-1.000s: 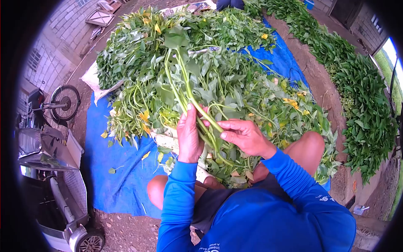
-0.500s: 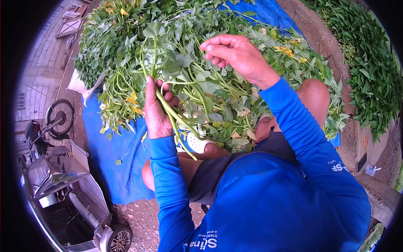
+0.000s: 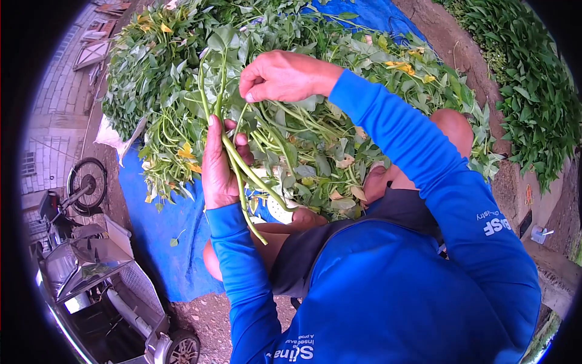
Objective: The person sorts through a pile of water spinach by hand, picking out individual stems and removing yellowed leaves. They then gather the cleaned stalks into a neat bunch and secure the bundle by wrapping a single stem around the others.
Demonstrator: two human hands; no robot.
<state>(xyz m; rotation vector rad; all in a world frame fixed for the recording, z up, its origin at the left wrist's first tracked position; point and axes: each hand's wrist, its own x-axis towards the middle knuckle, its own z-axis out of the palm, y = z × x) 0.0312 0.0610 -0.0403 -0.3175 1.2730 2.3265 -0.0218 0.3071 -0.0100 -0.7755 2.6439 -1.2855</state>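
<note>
Seated low in a blue long-sleeved shirt, knees bent, with a pale perforated shoe just beyond the shirt. Holding several long green stems in the left hand, thumb on the near side and fingers curled behind, cut ends hanging towards the lap, a broad leaf at the top. Pinching, as far as can be seen, a slim side stem between thumb and fingertips of the right hand, close above the left fingers.

Could snap the slim stem short, or tear it, by pulling sharply against the left hand's hold. Could lose a stem from the bundle through too loose a curl of the left fingers, and then hardly tell it from the pile of leafy vines just beyond, green on green. Could also snag the top leaf on the vines by swinging the bundle outwards.

Under and beside the pile, a blue tarp; at its left edge, yellowed leaves. Farther left, a sidecar and a spoked wheel; off to the right, a thick bank of dark-green leaves; farthest left, a block wall.
</note>
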